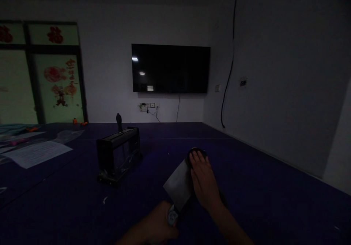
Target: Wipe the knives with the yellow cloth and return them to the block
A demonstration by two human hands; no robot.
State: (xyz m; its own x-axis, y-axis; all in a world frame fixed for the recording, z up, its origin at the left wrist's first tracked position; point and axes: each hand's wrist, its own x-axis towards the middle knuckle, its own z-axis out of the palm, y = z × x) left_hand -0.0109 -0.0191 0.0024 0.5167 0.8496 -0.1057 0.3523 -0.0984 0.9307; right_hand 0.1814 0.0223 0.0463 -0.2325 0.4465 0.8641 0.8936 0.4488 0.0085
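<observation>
My left hand (159,225) is closed round the handle of a broad cleaver (178,184), whose blade points away from me over the dark blue table (260,186). My right hand (203,181) lies flat, fingers stretched out, on a dark object beside the blade, its fingertips on a round black end piece (196,153). What that dark object is I cannot make out in the dim light. A black knife block (117,155) with one knife handle sticking up stands to the left, apart from both hands.
Papers (35,152) and small items lie at the table's far left. A dark television (170,68) hangs on the far wall above sockets. A window with red decorations (59,79) is at the left. A black cable (231,62) runs down the right wall.
</observation>
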